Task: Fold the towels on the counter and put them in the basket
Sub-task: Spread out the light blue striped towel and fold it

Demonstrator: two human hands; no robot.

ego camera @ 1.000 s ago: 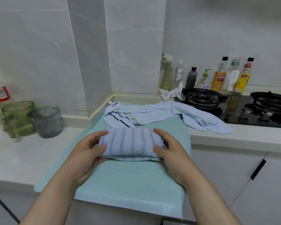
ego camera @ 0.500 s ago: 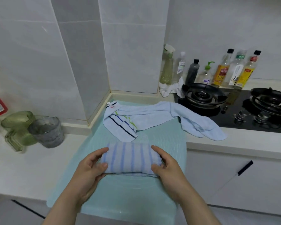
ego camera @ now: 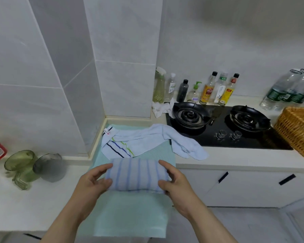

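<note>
Now one folded towel [ego camera: 137,174], blue-striped, over the green mat [ego camera: 130,216] near the table's [ego camera: 235,160] front edge; resting or lifted, cannot tell. Left hand [ego camera: 93,183] at its left end, right hand [ego camera: 175,185] at its right end, each grip pinching the cloth between thumb and curled fingers. Just behind, one loose towel [ego camera: 147,139], pale blue with dark and green stripes at one end, sprawled unfolded from the mat's back edge across to the front left corner of the hob [ego camera: 218,137]. One wicker basket [ego camera: 295,128] at the table's right edge, beside the hob, well apart from both towels. Two burners and two knobs on the hob. Seven bottles [ego camera: 207,90] in a row along the back edge, one white rag [ego camera: 161,107] just in front. One green cup [ego camera: 20,162] and one grey cup [ego camera: 49,167], side by side toward the left edge.
</note>
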